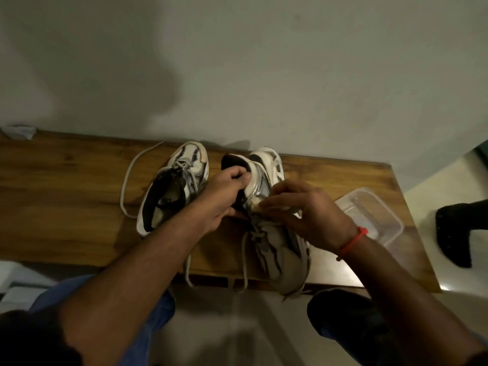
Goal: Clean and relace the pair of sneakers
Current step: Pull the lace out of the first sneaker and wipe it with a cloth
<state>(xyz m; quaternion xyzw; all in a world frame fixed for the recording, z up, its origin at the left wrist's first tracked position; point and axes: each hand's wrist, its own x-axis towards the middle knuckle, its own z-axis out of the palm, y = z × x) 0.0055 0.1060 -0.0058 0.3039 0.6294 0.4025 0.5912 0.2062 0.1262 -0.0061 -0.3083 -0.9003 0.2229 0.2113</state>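
Observation:
Two white, grey and black sneakers lie on a wooden bench (pixel 66 180). The left sneaker (pixel 171 188) rests flat, its opening up, with a loose white lace (pixel 126 186) looping off to its left. The right sneaker (pixel 274 233) lies with its toe over the bench's front edge, heel raised toward the wall, laces dangling. My left hand (pixel 227 191) grips its black collar at the heel. My right hand (pixel 306 212) pinches a small pale cloth or sponge (pixel 257 206) against the sneaker's side; a red band sits on that wrist.
A clear plastic tub (pixel 369 215) stands on the bench at the right, close to my right wrist. A crumpled pale cloth (pixel 18 132) lies at the bench's far left corner. A wall rises right behind the bench. A dark sock-like thing (pixel 459 231) lies on the floor right.

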